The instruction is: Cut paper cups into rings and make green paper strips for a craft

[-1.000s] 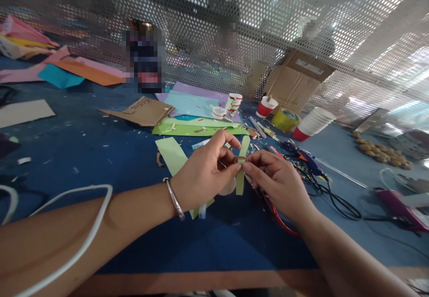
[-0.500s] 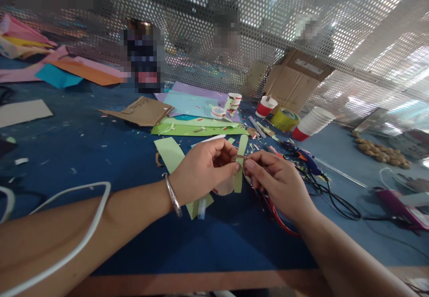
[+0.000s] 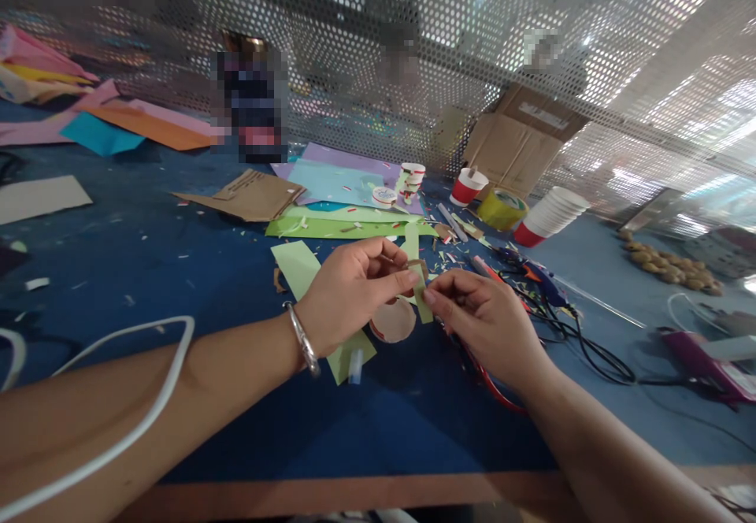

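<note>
My left hand (image 3: 360, 283), with a silver bangle on its wrist, is closed in a pinch on a pale green paper strip (image 3: 421, 296) and a small brown cardboard piece (image 3: 419, 265) against it. My right hand (image 3: 484, 310) has its thumb and fingers pinched at the strip's right edge. Below the fingers, a round cut-off cup piece (image 3: 394, 320) lies on the blue table. Partly under my left hand is a wider pale green paper strip (image 3: 297, 265), with a short translucent tube (image 3: 355, 367) by its lower end.
Green paper (image 3: 348, 228), folded cardboard (image 3: 253, 196) and scraps lie behind my hands. A red-and-white cup (image 3: 468, 187), yellow tape roll (image 3: 502, 209) and stacked cups (image 3: 552, 216) stand back right. A blue glue gun (image 3: 546, 285) with black cable lies right. A white cable (image 3: 177, 373) crosses my left forearm.
The narrow green strip and cardboard piece have turned between my fingers, and the strip now looks bent at the cardboard. The round cup piece below shows more fully.
</note>
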`<action>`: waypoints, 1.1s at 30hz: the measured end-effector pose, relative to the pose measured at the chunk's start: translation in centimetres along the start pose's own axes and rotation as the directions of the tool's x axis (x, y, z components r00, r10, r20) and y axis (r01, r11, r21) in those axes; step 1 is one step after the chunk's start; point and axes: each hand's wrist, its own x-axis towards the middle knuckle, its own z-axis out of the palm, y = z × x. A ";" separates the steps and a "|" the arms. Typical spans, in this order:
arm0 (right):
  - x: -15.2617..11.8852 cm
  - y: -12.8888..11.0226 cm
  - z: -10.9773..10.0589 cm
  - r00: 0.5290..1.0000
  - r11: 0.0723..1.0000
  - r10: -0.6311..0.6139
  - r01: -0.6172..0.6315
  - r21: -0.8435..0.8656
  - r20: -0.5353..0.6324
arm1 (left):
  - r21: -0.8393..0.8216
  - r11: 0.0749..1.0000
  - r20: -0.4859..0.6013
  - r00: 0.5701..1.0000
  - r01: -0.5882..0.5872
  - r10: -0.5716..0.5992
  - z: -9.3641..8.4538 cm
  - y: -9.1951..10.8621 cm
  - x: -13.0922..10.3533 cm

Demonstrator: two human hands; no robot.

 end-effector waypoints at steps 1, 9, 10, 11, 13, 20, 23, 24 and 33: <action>0.0 0.0 0.0 1.000 1.000 0.003 -0.003 -0.006 0.006 | -0.006 1.000 0.004 1.000 0.012 -0.012 0.0 0.0 0.0; -0.2 0.2 0.0 0.999 1.000 0.005 -0.004 -0.026 0.037 | 0.014 0.999 0.015 0.999 0.042 -0.042 -0.1 0.5 -0.2; -0.2 0.2 0.0 0.999 0.999 0.006 -0.005 -0.032 0.039 | 0.024 0.999 0.014 0.999 0.041 -0.041 -0.2 0.5 -0.2; -0.1 0.2 0.0 0.999 0.999 0.007 -0.005 -0.035 0.042 | 0.031 0.999 0.010 0.999 0.042 -0.042 -0.2 0.5 -0.2; -0.1 0.2 0.0 0.999 0.999 0.001 0.001 -0.033 0.044 | 0.032 0.998 0.003 0.999 0.051 -0.051 -0.1 0.5 -0.1; 0.0 0.1 -0.1 0.999 0.999 -0.017 0.019 -0.039 0.040 | -0.054 0.994 -0.026 0.995 0.099 -0.100 0.0 0.3 0.1; 0.0 0.2 -0.1 0.999 0.999 -0.019 0.021 -0.049 0.042 | -0.046 0.995 -0.038 0.995 0.091 -0.093 -0.1 0.3 0.0; 0.0 0.2 -0.1 0.999 0.999 -0.020 0.022 -0.048 0.043 | -0.038 0.995 -0.045 0.995 0.091 -0.092 -0.1 0.3 0.0; 0.0 0.0 -0.1 0.999 1.000 0.000 0.001 -0.031 0.032 | -0.172 0.977 -0.054 0.989 0.126 -0.137 0.4 0.5 -0.2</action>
